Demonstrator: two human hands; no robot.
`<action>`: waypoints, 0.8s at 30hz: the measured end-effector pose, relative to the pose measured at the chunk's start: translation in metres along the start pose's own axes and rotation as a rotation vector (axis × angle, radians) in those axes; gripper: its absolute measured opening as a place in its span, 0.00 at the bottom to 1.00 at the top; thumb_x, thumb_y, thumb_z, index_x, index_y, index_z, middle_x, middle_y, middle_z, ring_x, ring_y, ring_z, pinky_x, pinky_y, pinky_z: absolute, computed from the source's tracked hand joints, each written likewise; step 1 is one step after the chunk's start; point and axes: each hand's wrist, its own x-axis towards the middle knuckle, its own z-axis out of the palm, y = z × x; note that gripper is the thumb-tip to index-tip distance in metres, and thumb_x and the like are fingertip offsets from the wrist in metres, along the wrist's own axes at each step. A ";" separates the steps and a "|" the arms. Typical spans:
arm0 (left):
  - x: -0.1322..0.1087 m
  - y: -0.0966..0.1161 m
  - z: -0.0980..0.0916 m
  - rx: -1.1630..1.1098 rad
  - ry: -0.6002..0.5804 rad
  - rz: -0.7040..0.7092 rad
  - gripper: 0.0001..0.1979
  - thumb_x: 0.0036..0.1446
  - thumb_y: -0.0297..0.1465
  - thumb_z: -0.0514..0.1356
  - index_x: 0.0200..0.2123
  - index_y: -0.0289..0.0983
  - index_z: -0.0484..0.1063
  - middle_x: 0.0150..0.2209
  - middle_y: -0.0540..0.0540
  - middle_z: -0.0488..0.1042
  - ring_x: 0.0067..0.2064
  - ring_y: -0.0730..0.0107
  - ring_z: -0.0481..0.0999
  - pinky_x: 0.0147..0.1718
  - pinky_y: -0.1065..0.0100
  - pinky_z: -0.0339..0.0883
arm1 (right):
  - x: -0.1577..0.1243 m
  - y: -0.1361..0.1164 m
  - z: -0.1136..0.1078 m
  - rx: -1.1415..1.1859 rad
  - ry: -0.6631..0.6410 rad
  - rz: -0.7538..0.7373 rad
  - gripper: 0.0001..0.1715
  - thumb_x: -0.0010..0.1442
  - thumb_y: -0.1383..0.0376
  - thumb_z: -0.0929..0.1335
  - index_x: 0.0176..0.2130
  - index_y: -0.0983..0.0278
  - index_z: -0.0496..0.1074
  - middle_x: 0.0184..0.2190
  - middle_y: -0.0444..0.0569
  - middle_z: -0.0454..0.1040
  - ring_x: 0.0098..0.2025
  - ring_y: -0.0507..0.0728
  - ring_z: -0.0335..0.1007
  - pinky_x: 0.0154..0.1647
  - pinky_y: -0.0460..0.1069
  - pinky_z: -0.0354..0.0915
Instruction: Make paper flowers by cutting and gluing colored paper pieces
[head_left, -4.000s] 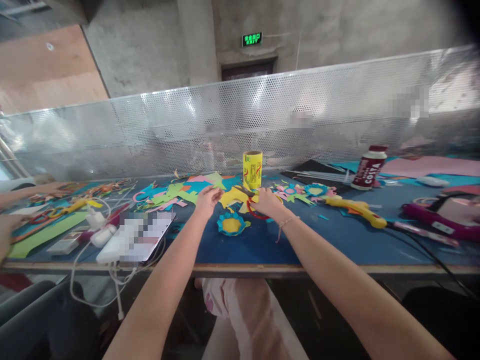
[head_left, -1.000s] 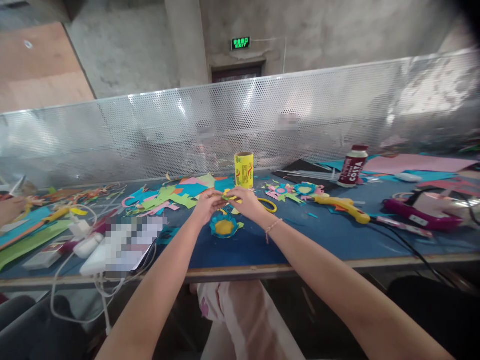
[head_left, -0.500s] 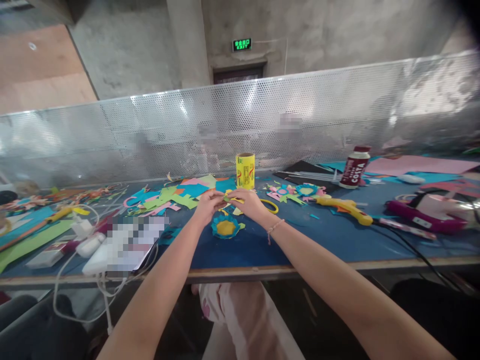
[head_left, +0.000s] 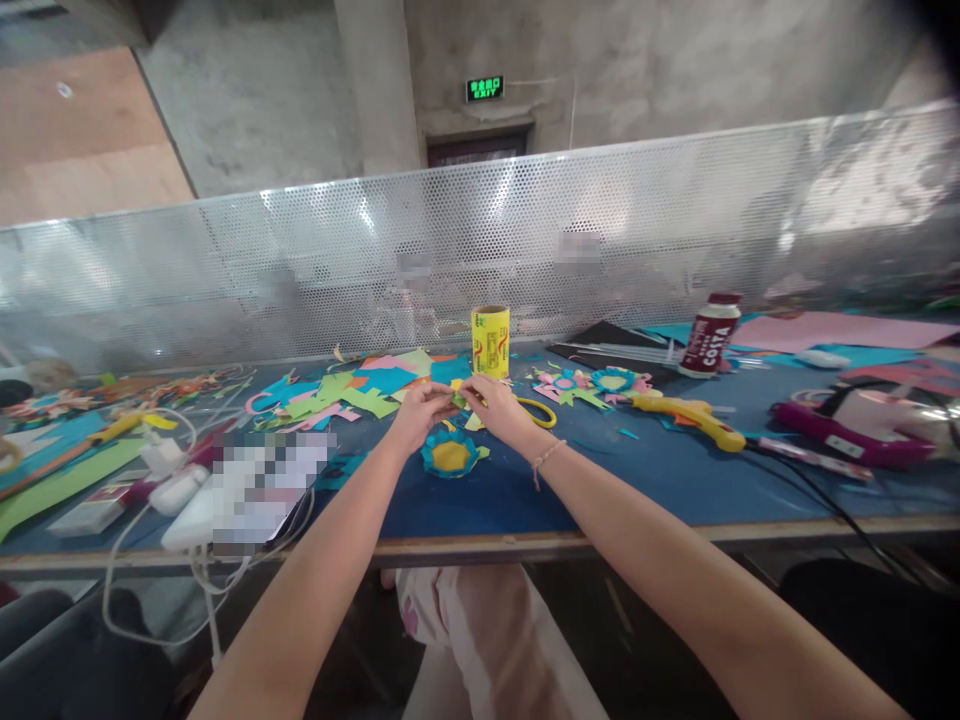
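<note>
Fingertips of my left hand (head_left: pixel 421 412) and my right hand (head_left: pixel 491 402) meet over the table, pinching a small green paper piece (head_left: pixel 458 398) between them. Both hands are closed, and the fingers cover much of the piece. Just below them, a paper flower (head_left: pixel 451 454) with a yellow centre and blue ruffled rim lies flat on the blue tabletop. Beside my right hand, partly behind it, are yellow scissor handles (head_left: pixel 541 412). Behind the hands stands a yellow cylindrical roll (head_left: pixel 490 342).
Coloured paper scraps (head_left: pixel 375 384) spread behind my left hand. To the right lie a finished-looking paper flower (head_left: pixel 612 381), a yellow glue gun (head_left: pixel 690 412) with a black cable, and a Costa bottle (head_left: pixel 709 336). A phone (head_left: pixel 300 470) and white cables sit at left; a perforated metal screen (head_left: pixel 337 270) runs behind.
My right fingers have shifted slightly and curl more over the green paper piece. The left hand stays nearly in place, and the flower below has not moved.
</note>
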 end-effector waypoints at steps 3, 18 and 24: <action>0.000 -0.001 0.001 -0.007 -0.020 0.017 0.14 0.36 0.28 0.67 0.29 0.32 0.69 0.27 0.48 0.73 0.31 0.72 0.73 0.38 0.66 0.66 | 0.000 -0.001 0.000 0.004 0.023 -0.009 0.07 0.58 0.68 0.60 0.32 0.65 0.66 0.28 0.48 0.67 0.31 0.51 0.63 0.33 0.46 0.61; 0.003 -0.005 0.002 0.158 0.110 0.150 0.16 0.37 0.35 0.66 0.29 0.34 0.68 0.24 0.49 0.72 0.27 0.73 0.72 0.35 0.66 0.67 | 0.003 -0.005 0.007 0.120 0.115 0.265 0.10 0.54 0.62 0.63 0.28 0.65 0.69 0.23 0.45 0.70 0.25 0.50 0.63 0.27 0.45 0.59; 0.002 -0.005 0.001 0.237 0.092 0.221 0.12 0.40 0.35 0.65 0.29 0.35 0.70 0.25 0.49 0.71 0.29 0.72 0.71 0.34 0.67 0.66 | 0.004 -0.007 0.006 0.169 0.082 0.304 0.09 0.52 0.62 0.64 0.25 0.65 0.68 0.20 0.44 0.68 0.22 0.49 0.60 0.23 0.45 0.57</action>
